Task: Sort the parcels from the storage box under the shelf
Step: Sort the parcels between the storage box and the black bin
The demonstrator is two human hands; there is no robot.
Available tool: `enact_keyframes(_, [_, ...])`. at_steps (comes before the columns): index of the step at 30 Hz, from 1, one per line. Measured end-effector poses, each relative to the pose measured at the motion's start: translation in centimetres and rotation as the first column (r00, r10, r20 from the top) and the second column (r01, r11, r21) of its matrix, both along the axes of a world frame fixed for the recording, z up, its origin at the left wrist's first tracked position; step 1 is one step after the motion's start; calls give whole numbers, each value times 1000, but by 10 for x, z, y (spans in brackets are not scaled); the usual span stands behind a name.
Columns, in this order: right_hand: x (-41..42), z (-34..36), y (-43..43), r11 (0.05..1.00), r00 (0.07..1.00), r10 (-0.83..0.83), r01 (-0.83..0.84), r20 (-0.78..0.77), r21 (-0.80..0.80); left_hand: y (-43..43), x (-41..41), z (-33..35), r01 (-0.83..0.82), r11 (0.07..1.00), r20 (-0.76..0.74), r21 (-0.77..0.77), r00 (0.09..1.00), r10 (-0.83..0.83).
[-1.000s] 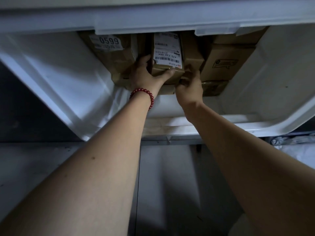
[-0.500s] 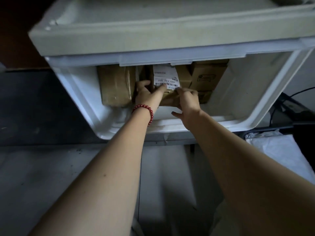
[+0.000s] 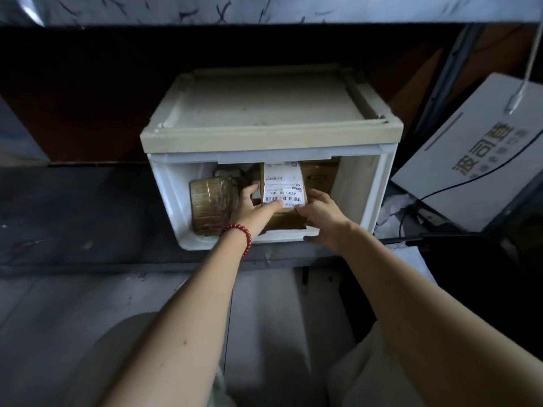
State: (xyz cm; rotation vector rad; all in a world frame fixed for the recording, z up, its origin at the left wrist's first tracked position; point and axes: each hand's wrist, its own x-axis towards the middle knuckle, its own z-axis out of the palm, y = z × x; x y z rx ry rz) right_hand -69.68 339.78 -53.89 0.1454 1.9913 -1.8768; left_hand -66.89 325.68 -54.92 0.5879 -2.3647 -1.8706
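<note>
Labelled parcel (image 3: 282, 185) at the storage box's (image 3: 365, 186) open front, clasped from both sides: left hand (image 3: 252, 207) fingers curled round one edge, thumb on the label; right hand (image 3: 323, 216) fingers curled round the other. Taped parcel (image 3: 210, 204) just beyond the left fingers.

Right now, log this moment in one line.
stage: labelled parcel in storage box; left hand: grips parcel; right hand: grips parcel

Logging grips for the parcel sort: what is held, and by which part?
The labelled parcel: left hand grips its left edge, right hand its lower right corner.
</note>
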Motion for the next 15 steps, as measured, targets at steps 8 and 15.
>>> enact_keyframes(8, [42, -19, 10, 982, 998, 6, 6, 65, -188, 15, 58, -18, -77, 984, -63, 160, 994, 88])
enact_keyframes(15, [79, -45, -3, 972, 992, 32, -3, 120, -235, 2, 84, -15, -8, 998, -73, -67, 997, 3])
